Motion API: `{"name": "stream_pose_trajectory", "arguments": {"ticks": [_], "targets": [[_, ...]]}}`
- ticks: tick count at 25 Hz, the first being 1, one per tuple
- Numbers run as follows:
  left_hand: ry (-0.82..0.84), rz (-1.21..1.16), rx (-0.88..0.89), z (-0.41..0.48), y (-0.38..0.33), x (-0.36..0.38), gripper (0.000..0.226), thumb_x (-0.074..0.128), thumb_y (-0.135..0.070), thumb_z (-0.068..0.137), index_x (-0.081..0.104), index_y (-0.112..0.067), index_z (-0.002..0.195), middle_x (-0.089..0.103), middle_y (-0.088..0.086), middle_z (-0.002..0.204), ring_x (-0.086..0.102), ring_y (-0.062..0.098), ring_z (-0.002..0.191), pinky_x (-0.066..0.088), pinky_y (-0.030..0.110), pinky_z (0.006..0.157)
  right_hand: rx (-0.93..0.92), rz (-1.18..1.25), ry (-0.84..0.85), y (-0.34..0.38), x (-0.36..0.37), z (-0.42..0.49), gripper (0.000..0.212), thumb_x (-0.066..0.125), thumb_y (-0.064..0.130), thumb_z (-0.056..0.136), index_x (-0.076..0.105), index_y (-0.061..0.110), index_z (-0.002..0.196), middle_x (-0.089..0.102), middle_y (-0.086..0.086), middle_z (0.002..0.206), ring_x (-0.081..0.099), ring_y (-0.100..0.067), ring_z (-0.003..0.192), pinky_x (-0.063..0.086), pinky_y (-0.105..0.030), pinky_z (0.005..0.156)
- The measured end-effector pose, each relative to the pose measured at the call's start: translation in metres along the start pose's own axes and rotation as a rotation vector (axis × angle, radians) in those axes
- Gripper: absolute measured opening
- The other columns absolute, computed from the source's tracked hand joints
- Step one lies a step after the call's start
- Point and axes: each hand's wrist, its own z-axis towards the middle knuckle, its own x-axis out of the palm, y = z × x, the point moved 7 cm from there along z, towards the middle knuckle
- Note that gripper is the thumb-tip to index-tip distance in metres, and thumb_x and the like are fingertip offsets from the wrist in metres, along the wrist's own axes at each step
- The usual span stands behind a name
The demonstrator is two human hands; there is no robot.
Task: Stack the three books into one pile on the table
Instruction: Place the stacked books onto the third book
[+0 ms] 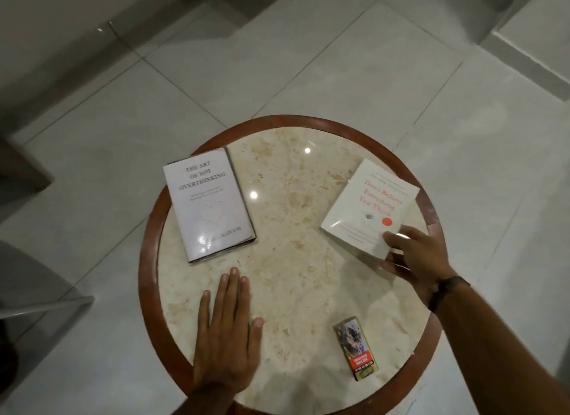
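Note:
Two books show on the round table point(290, 174). A pale lilac book titled "The Art of Not Overthinking" point(209, 204) lies flat at the left. It looks thick and may rest on another book; I cannot tell. A white book with red lettering point(367, 204) sits at the right, its near corner pinched between the thumb and fingers of my right hand point(413, 254). Its near edge seems slightly raised. My left hand point(226, 331) lies flat on the marble, palm down, fingers together, just below the lilac book and apart from it.
A small colourful packet point(356, 348) lies near the table's front right. The table has a marble top inside a brown wooden rim point(148, 260). Pale floor tiles surround it, with grey furniture edges point(46, 303) at the left.

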Motion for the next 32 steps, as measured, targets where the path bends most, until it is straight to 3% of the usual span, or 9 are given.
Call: {"name": "stream_pose_trajectory", "arguments": {"ticks": [2, 6, 11, 14, 18, 22, 26, 29, 32], "targets": [[-0.006, -0.010, 0.003, -0.001, 0.000, 0.000, 0.075, 0.037, -0.043, 0.103, 0.017, -0.011, 0.168, 0.014, 0.011, 0.179, 0.011, 0.027, 0.166, 0.024, 0.061, 0.130, -0.084, 0.006, -0.004, 0.014, 0.013, -0.007, 0.047, 0.069, 0.006, 0.096, 0.061, 0.035, 0.132, 0.078, -0.003, 0.118, 0.080, -0.029, 0.096, 0.066, -0.048, 0.073], [-0.006, -0.008, -0.007, 0.001, 0.001, 0.000, 0.073, 0.033, -0.046, 0.105, 0.017, -0.015, 0.168, 0.016, 0.008, 0.179, 0.014, 0.026, 0.165, 0.018, 0.057, 0.130, -0.230, -0.162, 0.178, 0.047, 0.082, -0.026, 0.026, 0.062, 0.011, 0.100, 0.071, 0.029, 0.117, 0.083, 0.002, 0.103, 0.081, -0.020, 0.079, 0.062, -0.025, 0.056], [-0.080, -0.045, -0.004, 0.002, 0.001, -0.005, 0.067, 0.033, -0.049, 0.106, 0.032, -0.017, 0.164, 0.034, 0.006, 0.172, 0.034, 0.028, 0.158, 0.030, 0.058, 0.129, -0.298, -0.334, 0.452, 0.057, 0.205, -0.044, 0.025, 0.062, 0.014, 0.101, 0.068, 0.029, 0.120, 0.084, 0.004, 0.093, 0.081, -0.012, 0.078, 0.066, -0.026, 0.060], [-0.104, -0.073, -0.010, 0.003, -0.001, -0.007, 0.065, 0.038, -0.049, 0.104, 0.039, -0.017, 0.161, 0.040, 0.005, 0.168, 0.042, 0.028, 0.154, 0.034, 0.058, 0.124, -0.274, -0.397, 0.532, 0.044, 0.246, -0.039, 0.023, 0.063, 0.012, 0.100, 0.067, 0.028, 0.117, 0.082, -0.001, 0.103, 0.081, -0.017, 0.083, 0.065, -0.026, 0.060], [-0.029, -0.092, -0.029, 0.010, 0.001, -0.005, 0.068, 0.049, -0.051, 0.098, 0.047, -0.016, 0.157, 0.040, 0.004, 0.166, 0.050, 0.029, 0.149, 0.040, 0.059, 0.120, -0.432, -0.643, 0.313, 0.036, 0.258, -0.024, 0.016, 0.078, 0.025, 0.088, 0.069, 0.036, 0.097, 0.080, 0.000, 0.106, 0.078, -0.024, 0.094, 0.067, -0.045, 0.075], [-0.156, -0.419, -0.081, 0.006, 0.012, -0.025, 0.060, 0.045, -0.051, 0.099, 0.051, -0.026, 0.153, 0.047, -0.007, 0.163, 0.053, 0.015, 0.145, 0.050, 0.056, 0.115, -0.561, -0.854, 0.097, 0.046, 0.255, -0.026, 0.025, 0.085, 0.034, 0.082, 0.070, 0.020, 0.097, 0.077, -0.002, 0.107, 0.070, -0.018, 0.089, 0.057, -0.030, 0.070], [-0.457, -0.699, -0.626, 0.033, 0.076, -0.098, 0.052, 0.038, -0.055, 0.100, 0.056, -0.031, 0.142, 0.058, -0.003, 0.147, 0.051, 0.018, 0.136, 0.040, 0.045, 0.115, -0.481, -0.731, 0.160, 0.049, 0.263, -0.022, 0.056, 0.079, 0.046, 0.086, 0.063, 0.016, 0.131, 0.070, -0.006, 0.131, 0.068, -0.025, 0.114, 0.058, -0.041, 0.093], [-0.165, -0.678, -0.834, 0.098, 0.107, -0.108, 0.057, 0.041, -0.064, 0.098, 0.051, -0.030, 0.143, 0.049, 0.007, 0.147, 0.042, 0.029, 0.140, 0.031, 0.053, 0.119, -0.427, -0.747, 0.188, 0.044, 0.276, -0.014, 0.075, 0.077, 0.050, 0.086, 0.051, 0.013, 0.146, 0.062, -0.010, 0.141, 0.063, -0.029, 0.125, 0.055, -0.047, 0.102], [0.019, -0.630, -0.794, 0.133, 0.090, -0.100, 0.054, 0.053, -0.058, 0.101, 0.048, -0.027, 0.145, 0.044, 0.009, 0.149, 0.036, 0.031, 0.142, 0.029, 0.054, 0.121, -0.475, -0.805, 0.174, 0.041, 0.290, -0.011, 0.059, 0.077, 0.042, 0.088, 0.057, 0.014, 0.136, 0.068, -0.005, 0.131, 0.069, -0.028, 0.112, 0.061, -0.044, 0.093]]}}
